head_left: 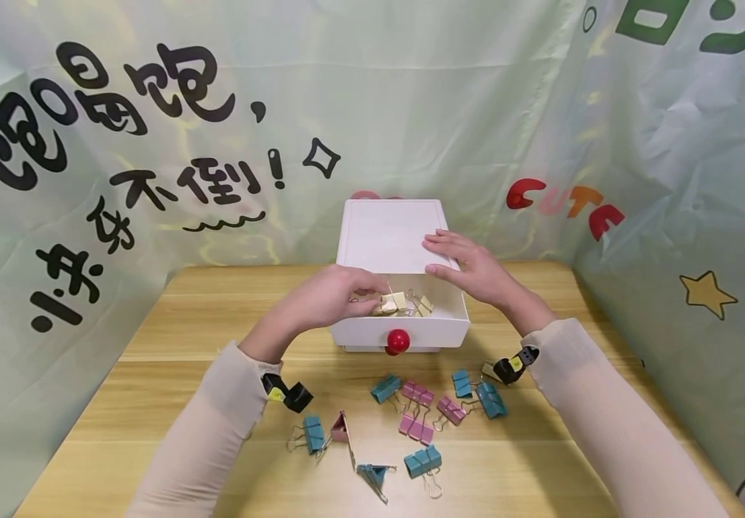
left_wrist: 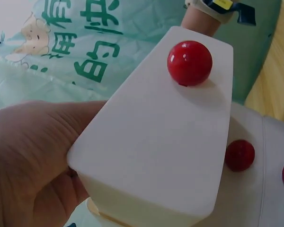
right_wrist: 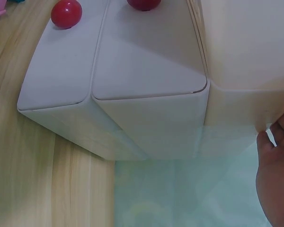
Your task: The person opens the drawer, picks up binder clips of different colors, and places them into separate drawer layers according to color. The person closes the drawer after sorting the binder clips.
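A white drawer box (head_left: pixel 388 237) with red knobs stands at the back of the table, its top drawer (head_left: pixel 362 333) pulled out. Inside that drawer lie several pale yellow binder clips (head_left: pixel 424 306). My left hand (head_left: pixel 340 295) reaches over the drawer's left side, thumb and fingers pinching a yellow binder clip (head_left: pixel 393 302). In the left wrist view the drawer front hides the fingertips of this hand (left_wrist: pixel 33 156). My right hand (head_left: pixel 472 266) rests on the right edge of the box top, fingers extended. In the right wrist view, that hand (right_wrist: pixel 279 165) touches the box's side.
Loose binder clips lie on the wooden table (head_left: pixel 184 345) before the box: blue ones (head_left: pixel 424 460), pink ones (head_left: pixel 416 428) and a yellow one (head_left: pixel 490 371) near the right wrist. A printed curtain (head_left: pixel 281 93) hangs behind the table and along its right side.
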Tool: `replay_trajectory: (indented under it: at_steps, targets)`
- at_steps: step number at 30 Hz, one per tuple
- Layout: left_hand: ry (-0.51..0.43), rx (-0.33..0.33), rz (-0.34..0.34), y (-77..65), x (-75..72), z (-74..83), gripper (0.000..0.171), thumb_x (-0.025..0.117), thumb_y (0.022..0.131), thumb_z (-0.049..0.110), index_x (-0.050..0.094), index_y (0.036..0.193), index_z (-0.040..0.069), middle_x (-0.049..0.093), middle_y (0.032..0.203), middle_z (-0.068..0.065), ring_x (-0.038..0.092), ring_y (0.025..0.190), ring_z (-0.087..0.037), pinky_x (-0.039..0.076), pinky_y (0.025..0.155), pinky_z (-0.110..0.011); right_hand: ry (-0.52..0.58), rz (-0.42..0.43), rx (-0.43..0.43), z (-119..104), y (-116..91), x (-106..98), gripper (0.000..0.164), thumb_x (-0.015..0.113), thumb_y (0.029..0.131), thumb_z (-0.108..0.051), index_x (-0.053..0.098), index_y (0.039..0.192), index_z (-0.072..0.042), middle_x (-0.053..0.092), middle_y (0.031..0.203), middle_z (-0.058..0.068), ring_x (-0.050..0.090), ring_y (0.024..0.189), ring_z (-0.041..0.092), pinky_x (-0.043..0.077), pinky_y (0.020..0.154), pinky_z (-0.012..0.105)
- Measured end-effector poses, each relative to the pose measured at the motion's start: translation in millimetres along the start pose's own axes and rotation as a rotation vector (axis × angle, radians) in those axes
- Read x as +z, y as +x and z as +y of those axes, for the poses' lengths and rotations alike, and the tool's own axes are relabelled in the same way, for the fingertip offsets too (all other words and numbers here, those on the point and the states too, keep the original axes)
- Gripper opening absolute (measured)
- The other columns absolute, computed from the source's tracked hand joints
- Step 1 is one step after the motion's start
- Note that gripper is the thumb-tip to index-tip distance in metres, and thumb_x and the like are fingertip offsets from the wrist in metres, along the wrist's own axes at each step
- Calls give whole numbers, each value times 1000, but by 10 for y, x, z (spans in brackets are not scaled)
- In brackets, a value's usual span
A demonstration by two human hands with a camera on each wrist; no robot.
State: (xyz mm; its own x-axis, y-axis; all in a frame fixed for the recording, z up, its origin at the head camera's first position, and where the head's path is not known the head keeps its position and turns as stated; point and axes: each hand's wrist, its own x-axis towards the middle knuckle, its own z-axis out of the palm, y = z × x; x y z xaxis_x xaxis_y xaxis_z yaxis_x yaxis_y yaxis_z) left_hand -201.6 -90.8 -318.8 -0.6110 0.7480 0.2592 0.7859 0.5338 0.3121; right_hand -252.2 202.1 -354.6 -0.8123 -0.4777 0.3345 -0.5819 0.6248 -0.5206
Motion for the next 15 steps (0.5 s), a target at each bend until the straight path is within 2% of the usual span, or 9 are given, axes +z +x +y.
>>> replay_trajectory:
  at_steps: [5, 11, 15]
  targets:
    - [52, 9, 67, -13, -22, -20, 21, 61, 97, 22, 74, 112, 12, 72, 108, 2, 65, 87, -10, 54, 79, -30, 0, 11, 1, -10, -3, 3, 61, 63, 93, -48, 52, 143, -14, 40, 152, 4, 27, 144, 22, 20, 116, 53]
    - [43, 67, 232, -17, -60, -78, 19, 63, 97, 19, 73, 109, 9, 71, 106, -2, 65, 86, -12, 55, 77, -29, -4, 11, 6, -1, -2, 8, 61, 62, 93, -48, 52, 143, -14, 40, 153, 4, 27, 144, 22, 20, 116, 53]
    - [13, 55, 339, -19, -81, -160, 17, 64, 95, 17, 73, 107, 8, 71, 106, -3, 64, 94, -19, 53, 84, -34, -7, 10, -4, 12, 0, 12, 60, 62, 94, -47, 52, 143, -13, 40, 153, 5, 27, 144, 22, 19, 116, 52]
